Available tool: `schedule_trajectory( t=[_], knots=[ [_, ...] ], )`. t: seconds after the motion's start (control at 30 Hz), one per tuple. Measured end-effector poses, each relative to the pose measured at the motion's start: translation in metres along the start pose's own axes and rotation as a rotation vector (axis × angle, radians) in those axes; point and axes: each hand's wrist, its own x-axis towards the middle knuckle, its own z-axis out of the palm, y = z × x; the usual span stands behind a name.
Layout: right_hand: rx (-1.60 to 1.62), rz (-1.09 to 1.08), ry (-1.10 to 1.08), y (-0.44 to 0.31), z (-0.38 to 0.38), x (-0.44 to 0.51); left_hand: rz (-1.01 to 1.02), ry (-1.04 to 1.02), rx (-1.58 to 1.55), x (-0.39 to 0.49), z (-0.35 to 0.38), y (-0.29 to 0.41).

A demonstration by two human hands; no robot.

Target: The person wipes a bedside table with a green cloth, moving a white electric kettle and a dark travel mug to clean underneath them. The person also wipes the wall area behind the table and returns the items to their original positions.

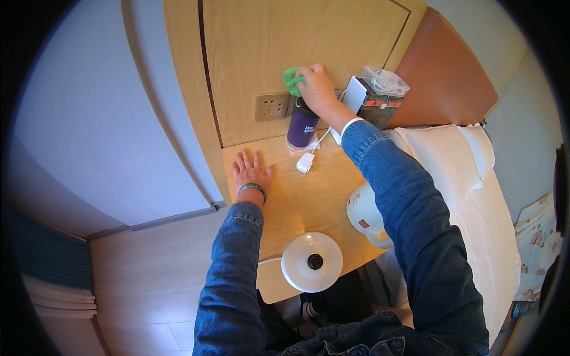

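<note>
My left hand (252, 171) rests flat on the wooden tabletop (303, 202) near its back left corner, fingers apart, holding nothing. A bangle circles that wrist. My right hand (317, 89) grips a green cloth (292, 82) close to the wooden back panel (285, 49), above a purple tumbler with a black lid (303, 127). The tumbler stands on a small white item. A white power adapter (305, 163) lies in front of it, with its cable running back. At the near edge sits a round white kettle base (311, 262). A pale kettle (365, 209) stands to its right, partly hidden by my right sleeve.
A wall socket (271, 107) is set behind the tumbler on the left. Right of my right hand, a box (378, 107) bears a clear container with a coiled white cable (387, 82). A bed with white pillows (438, 151) adjoins the right side.
</note>
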Motion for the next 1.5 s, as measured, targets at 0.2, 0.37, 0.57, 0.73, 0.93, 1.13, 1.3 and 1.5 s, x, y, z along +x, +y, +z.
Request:
schedule_trajectory(
  t=[0.2,0.37,0.57,0.73,0.93,1.13,1.3,1.5],
  knots=[
    [-0.168,-0.158,-0.024,-0.041,0.019,-0.001,-0.001,0.012,-0.027,0.000,0.001,-0.001],
    [-0.299,-0.262,-0.057,-0.053,0.028,-0.001,0.008,0.023,-0.028,0.000,0.001,-0.001],
    [-0.290,-0.427,0.014,-0.068,0.045,-0.004,0.003,0.005,-0.042,0.000,-0.001,-0.001],
    [-0.272,-0.638,-0.018,-0.083,0.080,-0.026,-0.010,-0.028,-0.017,0.001,-0.003,0.001],
    [-0.150,-0.596,-0.153,-0.075,0.116,-0.069,0.007,-0.012,-0.050,-0.002,-0.004,0.001],
    [-0.181,-0.427,-0.306,-0.049,0.124,-0.101,0.008,0.008,-0.034,0.000,0.000,0.000],
    [-0.256,-0.194,-0.426,-0.040,0.116,-0.114,0.004,0.030,-0.005,0.001,0.003,0.002],
    [-0.278,-0.055,-0.435,-0.048,0.116,-0.120,0.006,0.011,0.015,0.000,0.001,0.001]
  ],
)
